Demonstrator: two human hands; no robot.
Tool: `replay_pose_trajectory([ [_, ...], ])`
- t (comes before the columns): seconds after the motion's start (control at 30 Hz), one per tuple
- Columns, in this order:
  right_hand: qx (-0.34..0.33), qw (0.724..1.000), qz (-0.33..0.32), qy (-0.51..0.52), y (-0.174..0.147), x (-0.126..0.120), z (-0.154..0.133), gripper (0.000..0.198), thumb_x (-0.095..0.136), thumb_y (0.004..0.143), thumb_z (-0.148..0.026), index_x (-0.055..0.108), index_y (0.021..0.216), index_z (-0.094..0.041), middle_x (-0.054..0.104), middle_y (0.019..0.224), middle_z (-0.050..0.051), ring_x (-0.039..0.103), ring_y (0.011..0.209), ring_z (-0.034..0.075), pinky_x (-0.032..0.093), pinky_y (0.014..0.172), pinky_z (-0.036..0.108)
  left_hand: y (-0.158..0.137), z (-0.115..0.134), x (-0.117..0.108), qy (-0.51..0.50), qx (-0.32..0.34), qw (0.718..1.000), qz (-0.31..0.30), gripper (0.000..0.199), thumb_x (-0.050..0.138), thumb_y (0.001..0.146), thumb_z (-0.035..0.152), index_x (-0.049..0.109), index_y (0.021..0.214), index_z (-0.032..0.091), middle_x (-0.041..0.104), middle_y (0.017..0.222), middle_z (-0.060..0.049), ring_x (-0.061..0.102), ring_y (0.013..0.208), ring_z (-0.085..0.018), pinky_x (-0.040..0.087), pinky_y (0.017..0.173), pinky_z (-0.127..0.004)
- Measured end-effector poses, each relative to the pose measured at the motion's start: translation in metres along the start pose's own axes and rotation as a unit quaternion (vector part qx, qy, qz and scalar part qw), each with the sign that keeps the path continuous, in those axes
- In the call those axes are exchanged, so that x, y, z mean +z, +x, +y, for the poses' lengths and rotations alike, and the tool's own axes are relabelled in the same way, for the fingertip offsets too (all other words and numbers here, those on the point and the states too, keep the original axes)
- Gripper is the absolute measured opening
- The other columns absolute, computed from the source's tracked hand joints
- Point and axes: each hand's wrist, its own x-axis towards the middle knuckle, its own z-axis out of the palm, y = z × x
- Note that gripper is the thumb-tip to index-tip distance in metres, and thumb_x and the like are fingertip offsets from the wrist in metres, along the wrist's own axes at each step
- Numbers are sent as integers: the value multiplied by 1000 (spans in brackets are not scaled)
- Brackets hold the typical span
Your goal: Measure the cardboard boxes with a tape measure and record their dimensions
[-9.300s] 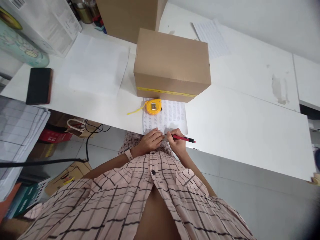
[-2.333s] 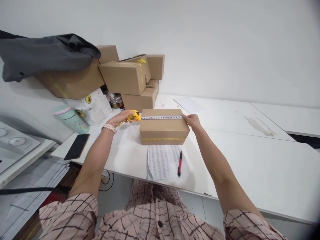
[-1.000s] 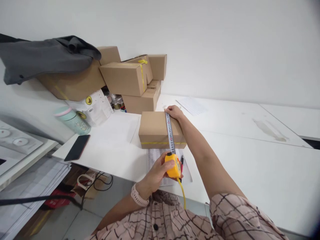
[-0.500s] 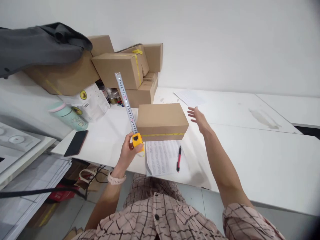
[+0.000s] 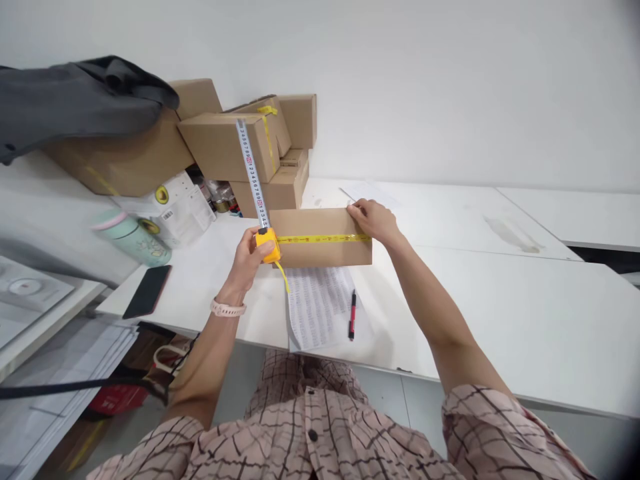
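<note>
My left hand [image 5: 249,257] is wrapped round a yellow tape measure [image 5: 269,245], its numbered metal blade pulled out and pointing up and away past the stacked boxes. Just right of it, a brown cardboard box [image 5: 320,255] with a strip of yellow tape faces me over the desk. My right hand [image 5: 376,220] grips the box by its upper right corner, the thumb on the near face and the other fingers partly hidden. Under and in front of the box lies a printed sheet [image 5: 320,313], with a red and black pen [image 5: 353,315] on its right side.
Several cardboard boxes [image 5: 220,143] are stacked at the back left, beside a dark grey garment [image 5: 85,100]. A mint bottle [image 5: 133,237] and a black phone [image 5: 147,291] lie on the left of the white desk [image 5: 475,313]. Another paper [image 5: 373,191] rests near the wall.
My right hand has moved left from open air and taken hold of the box, which has tipped so its taped side shows. My left hand has raised the tape measure slightly.
</note>
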Motion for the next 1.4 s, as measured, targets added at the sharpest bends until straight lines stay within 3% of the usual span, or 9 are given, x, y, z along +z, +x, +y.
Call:
replay_pose_trajectory([
  [0.13,-47,998,36,-11,20,14,-3,39,40,99,-44,72,102,-22,70,120,12,53,121,35,43,97,48,-22,-7,28,-23,19,998,-49,57,83,70,39,53,115,24,62,107,-2,65,78,-13,58,65,-26],
  [0.27,-69,997,39,13,35,25,-8,38,33,99,-28,71,104,-21,73,114,10,59,111,29,44,97,43,-65,-41,65,-63,-93,982,-155,59,83,73,41,52,120,23,60,103,-3,64,80,-15,58,68,-27],
  [0.43,-50,996,57,-44,42,35,-12,50,23,103,-38,69,99,-19,73,109,14,57,112,33,41,99,51,-99,-79,91,-105,-148,969,-169,59,84,74,45,51,117,22,58,108,-3,64,84,-15,58,76,-32],
  [0.67,-18,996,70,-46,44,41,-17,62,17,104,-49,70,97,-17,71,117,16,54,118,35,37,103,55,-113,-96,93,-107,-177,963,-176,61,83,75,43,48,123,25,58,113,-4,63,85,-15,57,77,-32],
  [0.9,-2,996,82,-29,47,42,-23,68,20,101,-59,72,89,-17,72,112,18,54,117,36,35,103,56,-123,-104,94,-109,-190,958,-186,63,82,75,43,47,125,25,58,113,-5,62,91,-17,55,75,-30],
  [1.4,-1,991,120,-52,51,53,-22,70,31,96,-70,72,93,-14,70,110,21,54,113,37,36,99,56,-116,-119,91,-53,-215,960,-173,78,85,67,42,42,130,23,61,113,-6,60,87,-17,53,76,-33],
])
